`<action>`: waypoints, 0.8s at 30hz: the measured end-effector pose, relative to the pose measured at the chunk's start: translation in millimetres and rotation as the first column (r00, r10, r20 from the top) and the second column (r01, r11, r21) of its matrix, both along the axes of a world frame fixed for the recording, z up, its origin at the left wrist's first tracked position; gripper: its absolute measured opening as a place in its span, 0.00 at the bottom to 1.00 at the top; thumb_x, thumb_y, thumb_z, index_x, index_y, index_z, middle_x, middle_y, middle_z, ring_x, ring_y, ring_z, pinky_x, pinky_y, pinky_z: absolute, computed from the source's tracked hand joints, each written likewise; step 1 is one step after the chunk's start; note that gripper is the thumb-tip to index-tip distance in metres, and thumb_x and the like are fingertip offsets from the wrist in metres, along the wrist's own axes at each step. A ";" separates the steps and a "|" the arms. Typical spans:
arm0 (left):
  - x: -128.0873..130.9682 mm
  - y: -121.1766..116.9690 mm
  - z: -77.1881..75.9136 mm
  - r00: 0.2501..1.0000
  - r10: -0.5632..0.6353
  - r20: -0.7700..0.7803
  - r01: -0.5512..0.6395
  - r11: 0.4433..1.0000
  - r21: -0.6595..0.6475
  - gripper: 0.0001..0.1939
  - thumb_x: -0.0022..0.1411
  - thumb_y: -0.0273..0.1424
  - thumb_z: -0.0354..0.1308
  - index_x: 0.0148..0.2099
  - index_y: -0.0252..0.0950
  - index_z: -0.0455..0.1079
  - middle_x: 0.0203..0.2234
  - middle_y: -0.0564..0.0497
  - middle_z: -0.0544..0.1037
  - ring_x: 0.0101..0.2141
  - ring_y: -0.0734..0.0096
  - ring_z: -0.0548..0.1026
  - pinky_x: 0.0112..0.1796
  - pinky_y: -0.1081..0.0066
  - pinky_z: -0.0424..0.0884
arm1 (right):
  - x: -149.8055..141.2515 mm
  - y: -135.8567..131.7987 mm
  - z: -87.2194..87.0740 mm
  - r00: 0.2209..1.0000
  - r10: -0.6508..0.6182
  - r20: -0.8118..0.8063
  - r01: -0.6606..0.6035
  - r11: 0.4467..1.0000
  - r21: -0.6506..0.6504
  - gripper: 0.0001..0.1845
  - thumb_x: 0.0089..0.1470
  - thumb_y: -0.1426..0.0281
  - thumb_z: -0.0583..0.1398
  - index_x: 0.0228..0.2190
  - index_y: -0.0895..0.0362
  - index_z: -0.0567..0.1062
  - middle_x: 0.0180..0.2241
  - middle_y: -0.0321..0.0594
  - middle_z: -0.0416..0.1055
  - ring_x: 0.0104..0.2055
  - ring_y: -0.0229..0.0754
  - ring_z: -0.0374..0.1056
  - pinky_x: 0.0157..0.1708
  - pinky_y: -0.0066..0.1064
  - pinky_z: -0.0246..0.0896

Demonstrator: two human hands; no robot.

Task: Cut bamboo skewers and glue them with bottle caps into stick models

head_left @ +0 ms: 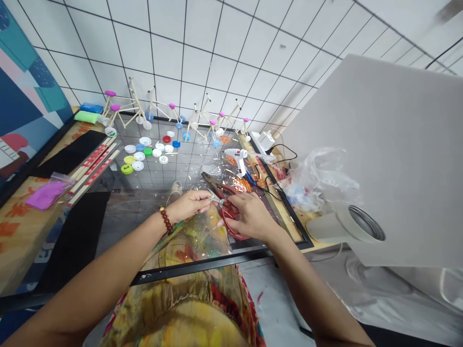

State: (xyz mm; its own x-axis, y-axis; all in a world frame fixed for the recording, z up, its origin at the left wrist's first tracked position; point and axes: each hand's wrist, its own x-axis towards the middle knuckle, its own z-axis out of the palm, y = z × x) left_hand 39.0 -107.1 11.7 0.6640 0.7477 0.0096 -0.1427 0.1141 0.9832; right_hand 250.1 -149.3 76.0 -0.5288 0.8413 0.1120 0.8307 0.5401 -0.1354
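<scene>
My right hand (249, 212) is closed around the red handles of a pair of scissors (228, 224), whose short silver blades point up and left. Close to the blade tips, my left hand (191, 205) pinches something small that its fingers mostly hide. A beaded bracelet (166, 220) circles the left wrist. Just beyond both hands lie pliers (213, 182) with dark jaws and red handles. A white hot glue gun (238, 159) stands farther back, with pale cut bits scattered around it on the glass tabletop (152, 212).
Several bottle caps (147, 151) lie left of centre. Stick frames (198, 120) with pink and blue blobs line the back. Wrapped sticks (92, 166) and a pink clay packet (47, 193) are at left. On the right are a power strip (264, 142), a plastic bag (318, 178) and a cylinder (336, 225).
</scene>
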 end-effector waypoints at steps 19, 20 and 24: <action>-0.1 -0.2 1.0 0.996 -0.007 -0.086 0.014 0.997 0.076 0.20 0.59 0.45 0.56 0.33 0.31 0.72 0.17 0.58 0.60 0.20 0.78 0.56 0.25 0.74 0.52 | -9.1 -1.1 -13.4 0.965 -0.064 0.255 0.068 0.998 -0.006 0.13 0.56 0.64 0.55 0.28 0.59 0.73 0.24 0.44 0.76 0.26 0.42 0.69 0.31 0.33 0.45; 0.6 -0.9 1.8 0.996 0.002 -0.091 0.006 0.995 0.096 0.19 0.59 0.45 0.55 0.32 0.31 0.72 0.17 0.58 0.60 0.20 0.78 0.56 0.25 0.74 0.53 | -9.6 -1.7 -12.8 0.963 -0.082 0.256 0.085 0.996 0.000 0.13 0.56 0.64 0.55 0.28 0.59 0.73 0.24 0.44 0.76 0.27 0.43 0.69 0.32 0.33 0.45; 4.6 -5.1 4.6 0.987 0.045 -0.152 -0.021 0.987 0.160 0.18 0.59 0.42 0.55 0.25 0.34 0.65 0.17 0.57 0.62 0.19 0.79 0.57 0.24 0.75 0.53 | -13.0 -4.8 -8.7 0.960 -0.108 0.259 0.094 0.993 0.064 0.14 0.55 0.60 0.56 0.30 0.59 0.72 0.28 0.46 0.77 0.32 0.46 0.71 0.35 0.35 0.46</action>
State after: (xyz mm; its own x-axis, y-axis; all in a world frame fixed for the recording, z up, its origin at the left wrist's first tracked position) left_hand 43.6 -112.1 16.4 0.6416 0.7665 0.0282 0.0109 -0.0459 0.9989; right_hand 237.1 -154.1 67.3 -0.4578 0.8887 0.0252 0.8840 0.4520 0.1191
